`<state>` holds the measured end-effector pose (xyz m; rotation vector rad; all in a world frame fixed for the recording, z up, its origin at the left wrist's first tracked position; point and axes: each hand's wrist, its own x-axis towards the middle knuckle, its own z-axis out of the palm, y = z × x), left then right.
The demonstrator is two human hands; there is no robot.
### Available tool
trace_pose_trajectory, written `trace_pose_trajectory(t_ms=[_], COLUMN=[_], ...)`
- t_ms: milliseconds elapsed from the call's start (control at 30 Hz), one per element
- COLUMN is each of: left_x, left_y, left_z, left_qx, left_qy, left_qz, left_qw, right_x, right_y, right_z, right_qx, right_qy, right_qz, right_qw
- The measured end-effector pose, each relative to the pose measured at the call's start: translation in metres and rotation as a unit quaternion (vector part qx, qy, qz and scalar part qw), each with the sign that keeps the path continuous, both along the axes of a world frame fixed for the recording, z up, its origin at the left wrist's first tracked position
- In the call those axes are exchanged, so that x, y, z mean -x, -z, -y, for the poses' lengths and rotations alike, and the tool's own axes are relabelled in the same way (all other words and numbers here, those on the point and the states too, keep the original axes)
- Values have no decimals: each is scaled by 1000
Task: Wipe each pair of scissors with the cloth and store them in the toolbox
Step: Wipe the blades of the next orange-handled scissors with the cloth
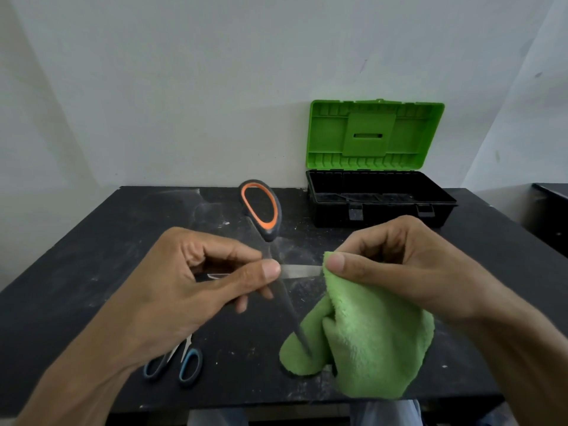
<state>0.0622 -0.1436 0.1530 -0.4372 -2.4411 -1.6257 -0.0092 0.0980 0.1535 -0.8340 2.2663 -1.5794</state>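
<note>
My left hand [190, 281] pinches a pair of scissors with black and orange handles [261, 210] near the pivot, held above the table with the blades spread. One blade [302, 271] runs right into the green cloth [368, 342], which my right hand [408, 269] pinches around it. The other blade points down over the cloth's lower fold. A second pair of scissors with blue and black handles [190, 365] lies on the table under my left forearm, partly hidden. The toolbox [381, 207], black with an upright green lid [375, 133], stands open at the back right.
The black table [92, 241] is dusty and scratched and ends at a white wall behind. Its front edge runs just below the cloth. A dark surface [553, 192] shows at the far right edge.
</note>
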Motion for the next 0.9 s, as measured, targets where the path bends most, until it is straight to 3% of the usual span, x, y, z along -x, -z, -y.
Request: trace_pose_trajectory(t_ms=[133,400,533,700,900], left_x=[2,3,4,5,8], left_y=[5,3,4,6,8], left_z=[4,-6,-5,-8,-12], left_qx=[36,48,33,-122,-150], left_qy=[-13,-52,-63,-80,-112], left_qz=[-48,-134,-100,5,6], left_qw=[998,988,992,989,982], right_x=[2,6,5,6,7], right_y=[3,3,5,2,9], right_z=[-4,-6,-8,-12,-8], right_qx=[-3,91,111,164,183], right_qy=[2,12,29,62,89], right_qz=[63,154,126,72,44], right_qw=[998,984,985,982,978])
